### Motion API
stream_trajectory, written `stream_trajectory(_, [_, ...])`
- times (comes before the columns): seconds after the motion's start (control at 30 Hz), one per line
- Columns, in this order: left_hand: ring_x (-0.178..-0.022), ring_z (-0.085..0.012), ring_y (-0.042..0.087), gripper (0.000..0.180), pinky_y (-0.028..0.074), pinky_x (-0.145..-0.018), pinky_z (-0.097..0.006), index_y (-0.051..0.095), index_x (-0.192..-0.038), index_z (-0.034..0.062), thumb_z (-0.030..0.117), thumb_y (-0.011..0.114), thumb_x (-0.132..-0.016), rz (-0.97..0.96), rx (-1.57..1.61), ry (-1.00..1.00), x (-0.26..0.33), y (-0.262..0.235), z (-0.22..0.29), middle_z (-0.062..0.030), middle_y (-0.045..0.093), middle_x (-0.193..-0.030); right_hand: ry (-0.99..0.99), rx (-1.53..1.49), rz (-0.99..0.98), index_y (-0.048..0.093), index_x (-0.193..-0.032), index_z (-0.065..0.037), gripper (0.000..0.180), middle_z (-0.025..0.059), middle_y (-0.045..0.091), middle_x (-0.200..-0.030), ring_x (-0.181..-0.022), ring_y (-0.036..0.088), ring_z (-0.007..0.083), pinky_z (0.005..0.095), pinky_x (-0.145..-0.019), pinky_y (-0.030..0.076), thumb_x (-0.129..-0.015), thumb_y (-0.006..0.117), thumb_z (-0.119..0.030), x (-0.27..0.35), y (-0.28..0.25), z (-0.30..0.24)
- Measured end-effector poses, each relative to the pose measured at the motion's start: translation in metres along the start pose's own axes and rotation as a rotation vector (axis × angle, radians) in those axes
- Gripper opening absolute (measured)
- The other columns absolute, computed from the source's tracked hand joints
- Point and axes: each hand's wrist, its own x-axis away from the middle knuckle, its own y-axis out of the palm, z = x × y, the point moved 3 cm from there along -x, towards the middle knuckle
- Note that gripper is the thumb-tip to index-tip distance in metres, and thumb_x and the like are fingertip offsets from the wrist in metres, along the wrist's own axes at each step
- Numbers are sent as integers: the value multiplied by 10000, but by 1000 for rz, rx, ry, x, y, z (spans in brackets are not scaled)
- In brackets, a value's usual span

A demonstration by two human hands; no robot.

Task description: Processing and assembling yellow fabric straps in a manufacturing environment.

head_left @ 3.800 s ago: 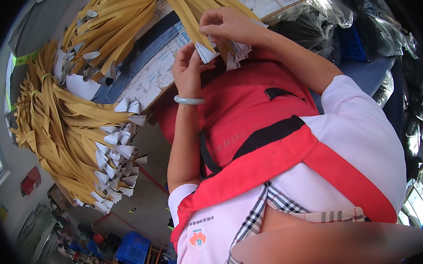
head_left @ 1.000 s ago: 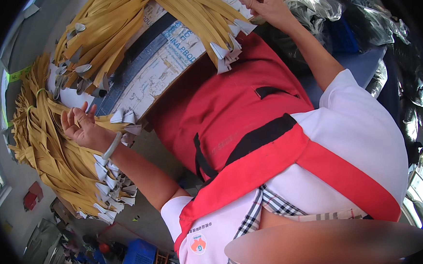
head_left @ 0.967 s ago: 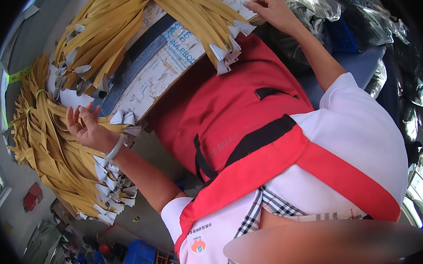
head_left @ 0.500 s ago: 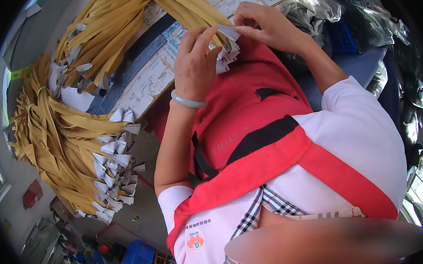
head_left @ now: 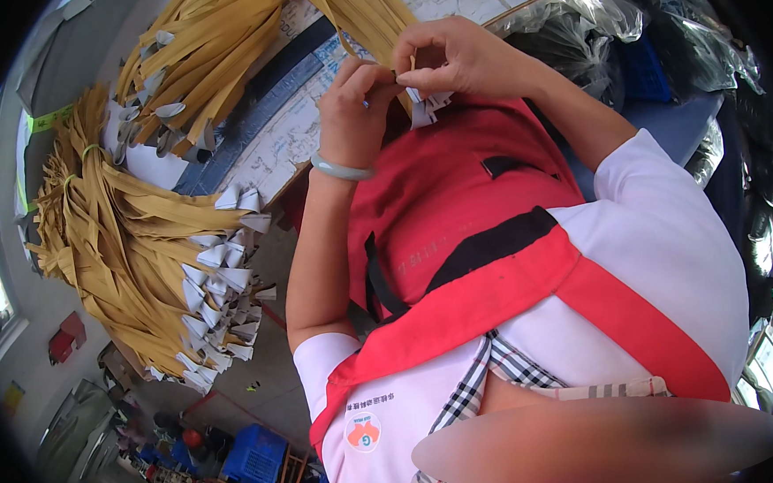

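Note:
My left hand (head_left: pixel 356 106), with a pale bangle (head_left: pixel 339 167) at its wrist, is closed in a pinch. My right hand (head_left: pixel 468 58) pinches too, its thumb and forefinger meeting the left fingertips. A small dark bit shows between them, too small to name. Just beyond and under the hands hangs a bundle of tan flat straps (head_left: pixel 362 14) over the table edge. Its white-wrapped ends (head_left: pixel 427 106) show below my right hand, against the red apron (head_left: pixel 453 175). One strap bends away from the bundle and runs down behind my left fingers.
More tan straps (head_left: pixel 215 39) lie on the paper-covered table (head_left: pixel 278 133) at the far left. A large tied bundle with white ends (head_left: pixel 129 231) hangs at the left. Clear plastic bags (head_left: pixel 582 30) and a blue crate (head_left: pixel 644 71) stand at the right.
My hands have come together: the right moved left and the left fingers closed into a pinch. Before, they were apart on either side of the white strap ends.

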Motion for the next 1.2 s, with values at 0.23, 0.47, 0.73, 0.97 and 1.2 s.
stream_trajectory(0.23, [-842,-106,617,127,499,-798,-241,654,-936,-28,-109,665,-840,50,717,-263,2,-28,-19,-28,651,-892,-120,-251,-159,615,-1145,-42,184,5,592,-1011,-882,575,76,233,-814,495,-991,581,-136,-32,6,10])
stream_trajectory(0.47, [-877,-122,631,112,507,-812,-260,652,-977,-20,-42,678,-871,103,883,-332,2,-42,-24,-55,669,-956,-113,-259,-280,629,-1068,-57,138,-17,606,-956,-833,560,46,212,-750,474,-954,630,-135,-58,8,-1])
stream_trajectory(0.73, [-895,-116,629,153,495,-827,-247,655,-1001,-13,-27,708,-858,53,911,-319,-5,-52,-6,-36,667,-989,-143,-439,-244,655,-926,-53,89,-2,621,-796,-715,568,60,210,-665,461,-912,677,-139,-68,8,2])
stream_trajectory(0.97, [-859,-99,621,153,486,-814,-233,680,-957,-5,-29,747,-821,143,854,-370,0,-52,-12,-18,681,-934,-58,-427,-252,662,-923,-43,125,13,624,-778,-686,590,78,217,-640,490,-900,694,-161,-73,11,0])
stream_trajectory(1.2, [-809,-84,629,107,493,-762,-214,665,-917,-4,-49,718,-836,218,830,-356,1,-47,-21,-33,691,-893,-39,-353,-251,636,-871,-45,190,7,626,-784,-684,589,80,222,-640,493,-877,721,-215,-73,13,-6])
